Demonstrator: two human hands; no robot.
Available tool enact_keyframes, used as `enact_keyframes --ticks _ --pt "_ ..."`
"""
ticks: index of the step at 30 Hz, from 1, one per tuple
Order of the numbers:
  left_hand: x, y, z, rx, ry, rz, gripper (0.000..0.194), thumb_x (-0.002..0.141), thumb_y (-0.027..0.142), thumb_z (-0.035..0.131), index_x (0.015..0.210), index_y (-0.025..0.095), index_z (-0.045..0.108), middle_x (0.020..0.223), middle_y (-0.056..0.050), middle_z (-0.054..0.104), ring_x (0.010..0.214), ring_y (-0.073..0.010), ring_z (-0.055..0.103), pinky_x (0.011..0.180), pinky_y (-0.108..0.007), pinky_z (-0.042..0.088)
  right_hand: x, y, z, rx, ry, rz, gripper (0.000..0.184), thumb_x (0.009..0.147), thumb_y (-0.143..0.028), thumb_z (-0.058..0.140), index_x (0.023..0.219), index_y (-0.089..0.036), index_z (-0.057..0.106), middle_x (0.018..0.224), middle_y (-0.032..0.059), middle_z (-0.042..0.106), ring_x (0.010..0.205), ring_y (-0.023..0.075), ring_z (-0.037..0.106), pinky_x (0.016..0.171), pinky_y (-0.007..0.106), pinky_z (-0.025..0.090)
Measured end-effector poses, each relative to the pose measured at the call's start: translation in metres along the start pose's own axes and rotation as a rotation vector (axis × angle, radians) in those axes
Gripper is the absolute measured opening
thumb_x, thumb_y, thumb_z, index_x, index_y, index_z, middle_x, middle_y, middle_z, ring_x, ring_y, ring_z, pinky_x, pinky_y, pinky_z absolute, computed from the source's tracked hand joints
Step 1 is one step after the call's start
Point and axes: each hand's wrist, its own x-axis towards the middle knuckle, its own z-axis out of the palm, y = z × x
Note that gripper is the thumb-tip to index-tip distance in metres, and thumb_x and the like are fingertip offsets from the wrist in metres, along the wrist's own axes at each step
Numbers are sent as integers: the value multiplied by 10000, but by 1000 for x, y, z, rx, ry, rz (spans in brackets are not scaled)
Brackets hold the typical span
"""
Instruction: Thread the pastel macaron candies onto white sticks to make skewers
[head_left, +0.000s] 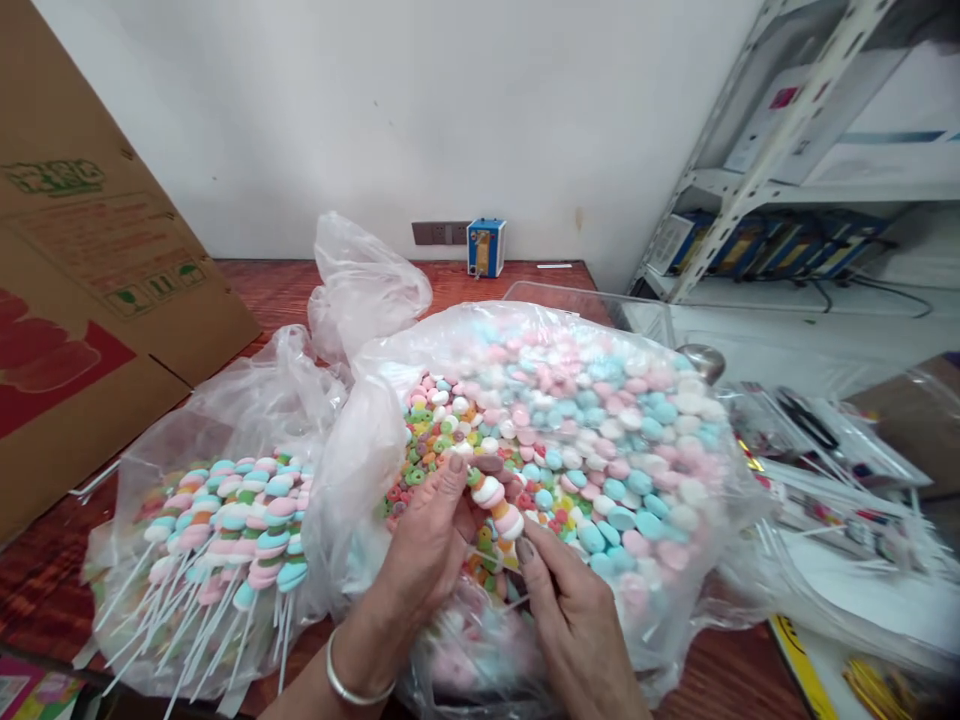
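Note:
Over an open plastic bag of loose candy [615, 440], both my hands are at a candy skewer [499, 508], a short row of pink, white, orange and green pieces. My left hand [431, 535], with a bangle at the wrist, closes its thumb and fingers about the upper end. My right hand [574, 610] pinches the lower end, near a white stick that shows below. Small coloured ring candies [431, 445] lie in the bag's left part, pink, blue and white rounds to the right. At left, a second bag holds several finished candy skewers [232, 520], sticks pointing toward me.
A cardboard box [97, 240] stands at the left on the reddish wooden table [262, 275]. A small blue device [486, 248] sits by the wall. At right are a metal scoop [703, 362], a white shelf rack [750, 205] and several plastic packets [817, 425].

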Motion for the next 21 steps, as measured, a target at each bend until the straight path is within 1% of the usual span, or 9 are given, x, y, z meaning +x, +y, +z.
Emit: enact_keyframes --ticks 4,7,10,13,15,18,20,21 --pt "-8 -17 4 58 -1 -7 378 848 529 695 906 157 677 960 -86 720 849 -203 697 636 -263 533 -13 4 -3 9 37 -23 316 1031 -273 380 927 -210 672 831 27 704 779 160 681 706 214 526" --pt "-11 -27 9 54 13 -11 360 880 525 653 884 165 664 951 -77 723 836 -195 701 574 -230 499 -17 3 0 -11 40 -13 304 1029 -262 376 849 -217 616 761 5 657 706 149 649 675 214 502" --pt "-14 -32 13 55 -4 25 340 901 504 634 884 167 676 944 -73 730 876 -200 706 649 -244 524 -17 1 4 -13 38 2 299 1034 -260 359 865 -217 601 760 4 649 700 151 639 663 224 480" --pt "-14 -35 13 118 -4 24 373 908 527 617 919 163 695 969 -86 741 932 -224 708 764 -296 552 -13 1 9 13 12 17 303 1038 -269 346 882 -216 601 782 11 658 690 152 621 629 226 451" --pt "-13 -37 13 161 9 16 390 910 542 610 954 166 705 989 -92 748 950 -235 711 811 -324 555 -9 1 11 20 11 26 314 1038 -272 345 857 -213 595 771 10 654 670 149 603 612 225 433" --pt "-6 -38 12 144 32 22 410 878 550 652 1012 167 708 1046 -107 749 958 -240 713 874 -359 547 4 4 10 -12 16 -4 323 1034 -268 351 840 -203 602 754 10 654 666 147 595 621 226 426" --pt "0 -35 10 111 40 44 477 858 586 657 1091 171 692 1089 -124 742 948 -241 712 891 -386 542 19 8 3 -106 2 -31 305 1022 -258 373 859 -197 624 781 15 672 705 147 611 654 222 431" --pt "3 -32 8 134 45 64 497 868 596 636 1139 181 678 1109 -126 738 942 -239 711 894 -397 540 28 10 -2 -178 1 -35 291 1012 -249 393 859 -194 634 798 19 680 726 148 617 671 220 430"
